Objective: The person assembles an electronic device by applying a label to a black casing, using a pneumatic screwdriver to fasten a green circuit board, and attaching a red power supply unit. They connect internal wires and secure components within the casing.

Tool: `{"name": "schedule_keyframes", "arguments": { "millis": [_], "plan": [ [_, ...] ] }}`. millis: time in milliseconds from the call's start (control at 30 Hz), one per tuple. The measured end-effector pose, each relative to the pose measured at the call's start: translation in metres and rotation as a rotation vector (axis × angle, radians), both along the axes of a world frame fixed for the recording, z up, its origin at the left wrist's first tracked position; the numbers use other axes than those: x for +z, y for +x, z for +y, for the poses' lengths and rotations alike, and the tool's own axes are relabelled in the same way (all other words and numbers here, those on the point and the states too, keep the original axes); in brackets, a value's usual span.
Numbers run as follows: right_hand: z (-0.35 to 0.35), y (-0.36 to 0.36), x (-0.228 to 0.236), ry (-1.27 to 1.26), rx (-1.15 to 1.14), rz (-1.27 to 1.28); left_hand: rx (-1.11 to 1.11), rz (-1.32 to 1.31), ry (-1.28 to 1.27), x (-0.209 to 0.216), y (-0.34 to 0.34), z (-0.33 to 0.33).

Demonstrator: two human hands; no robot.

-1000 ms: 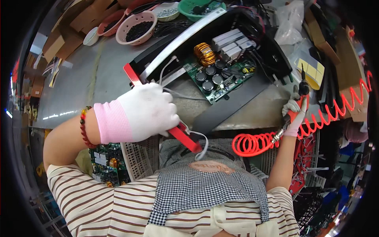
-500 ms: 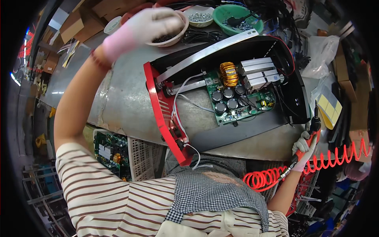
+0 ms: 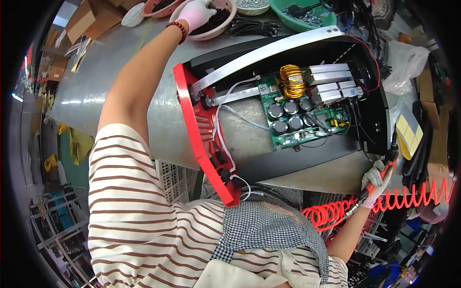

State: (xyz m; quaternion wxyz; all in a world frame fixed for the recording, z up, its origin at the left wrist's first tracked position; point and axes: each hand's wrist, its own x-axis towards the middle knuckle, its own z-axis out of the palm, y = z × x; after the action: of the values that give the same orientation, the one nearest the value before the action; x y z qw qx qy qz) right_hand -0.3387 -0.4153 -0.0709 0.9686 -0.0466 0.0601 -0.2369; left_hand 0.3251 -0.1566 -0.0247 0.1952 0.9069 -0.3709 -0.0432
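Power driver (image 3: 391,156), red and black, in the right hand (image 3: 377,176) at the near right of the bench; its long axis runs away from the person, leaning right, tip pointing to the far side. Right hand closed round the body, fingers wrapped, driver the only thing seen in it. Pink bowl (image 3: 211,34) sits at the far side, left of centre, with dark small parts (image 3: 222,18) inside. Left hand (image 3: 196,13) is over that bowl, arm stretched well out, fingers bent down at the parts; can't tell how far they're spread or if anything is pinched. Key relation: bowl and driver lie on opposite sides of the black case (image 3: 297,161), bowl past its far left corner, driver beside its near right corner, so the left hand is the one at the bowl and the right is well apart from it. Case lies open, long axis roughly left to right, right end tipped slightly away from the person. Driver nose close to the case corner; contact can't be told. Red panel (image 3: 194,120) closes the case's left end; green circuit board (image 3: 312,137) inside, copper coil (image 3: 292,81) on it, pale metal strip (image 3: 269,50) along the far side. Further out: green basin (image 3: 282,17) right of the bowl, yellow label sheet (image 3: 408,132) right of the driver, red coiled hose (image 3: 321,217) near the right forearm, metal bench (image 3: 120,101) under the case.
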Motion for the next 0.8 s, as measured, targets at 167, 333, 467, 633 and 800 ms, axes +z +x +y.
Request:
{"name": "schedule_keyframes", "arguments": {
  "millis": [167, 333, 467, 633, 800],
  "plan": [
    [0.004, 0.012, 0.009, 0.028, -0.039, 0.071, 0.23, 0.569, -0.665, -0.006, 0.021, 0.024],
    [-0.003, 0.003, -0.003, 0.005, -0.025, 0.002, 0.212, 1.111, -1.201, 0.026, 0.002, 0.034],
    [0.001, 0.004, 0.002, -0.013, -0.048, 0.021, 0.157, 1.302, -1.284, 0.063, -0.049, 0.056],
    [0.041, 0.003, 0.029, -0.297, -0.195, 0.248, -0.264, 1.286, -1.065, 0.118, -0.15, 0.115],
    [0.097, 0.005, 0.081, -0.679, -0.109, 0.309, -0.155, 1.224, -0.769, 0.155, -0.275, 0.12]
  ]
}}
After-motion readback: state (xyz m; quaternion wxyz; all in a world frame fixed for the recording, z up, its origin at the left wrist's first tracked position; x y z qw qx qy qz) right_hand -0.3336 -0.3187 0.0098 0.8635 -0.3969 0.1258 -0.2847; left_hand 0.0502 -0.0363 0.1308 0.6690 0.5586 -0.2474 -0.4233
